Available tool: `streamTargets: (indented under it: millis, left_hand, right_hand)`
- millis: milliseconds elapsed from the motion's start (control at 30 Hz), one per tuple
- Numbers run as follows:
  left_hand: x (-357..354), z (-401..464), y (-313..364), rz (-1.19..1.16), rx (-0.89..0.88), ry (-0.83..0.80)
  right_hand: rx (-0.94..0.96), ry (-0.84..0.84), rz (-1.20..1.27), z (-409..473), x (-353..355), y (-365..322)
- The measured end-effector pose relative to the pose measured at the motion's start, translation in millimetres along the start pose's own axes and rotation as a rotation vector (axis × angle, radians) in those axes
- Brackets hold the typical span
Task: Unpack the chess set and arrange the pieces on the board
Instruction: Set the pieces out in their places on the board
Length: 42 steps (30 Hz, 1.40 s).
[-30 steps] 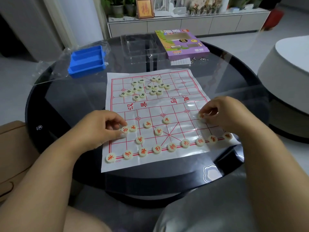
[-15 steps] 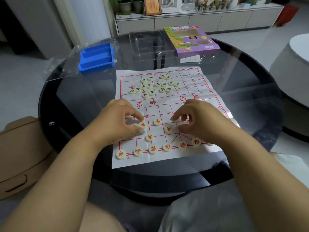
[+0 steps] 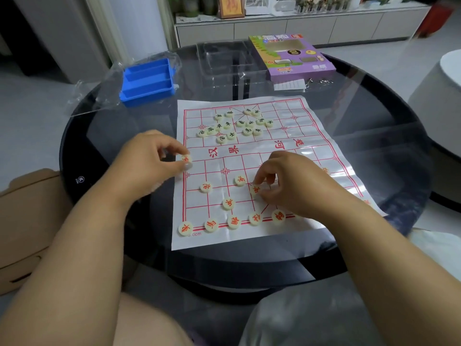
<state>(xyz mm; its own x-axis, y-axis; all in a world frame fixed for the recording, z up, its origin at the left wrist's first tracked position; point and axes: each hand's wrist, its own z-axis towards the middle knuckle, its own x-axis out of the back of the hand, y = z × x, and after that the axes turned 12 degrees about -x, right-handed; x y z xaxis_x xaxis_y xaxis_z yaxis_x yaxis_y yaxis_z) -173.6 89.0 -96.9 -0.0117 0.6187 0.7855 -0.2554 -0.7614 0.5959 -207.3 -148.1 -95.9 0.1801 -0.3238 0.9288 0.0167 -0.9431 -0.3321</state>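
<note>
The white paper chessboard with its red grid [image 3: 249, 168] lies flat on the round dark glass table [image 3: 104, 151]. The left hand [image 3: 147, 163] pinches a cream round piece with a red character [image 3: 185, 159] between thumb and forefinger, right at the board's left edge. The right hand [image 3: 287, 186] curls over another red-marked piece [image 3: 255, 189] — fingertips closed on it, near the board's middle. Black-lettered pieces [image 3: 234, 124] sit bunched at the far side; a blue plastic tray [image 3: 147, 82] stands beyond.
</note>
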Motion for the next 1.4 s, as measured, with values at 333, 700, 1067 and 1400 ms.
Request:
streamTargets:
  millis: [333, 700, 1067, 1400]
  left_hand:
    - [-2.9, -1.6, -11.2, 0.004, 0.046, -0.144]
    - [-4.7, -1.2, -8.7, 0.003, 0.035, -0.190]
    - [-17.2, -9.2, 44.5, 0.113, -0.136, -0.339]
    - [-26.1, -11.4, 54.1, 0.260, -0.148, -0.381]
  right_hand:
    - [0.073, 0.076, 0.030, 31.0, 8.1, -24.2]
    - [0.032, 0.001, -0.008, 46.9, -6.6, -40.1]
    - [-0.076, 0.033, 0.023, 30.4, 34.6, 11.7]
    - [-0.110, -0.012, -0.055, 23.5, 20.2, 14.0]
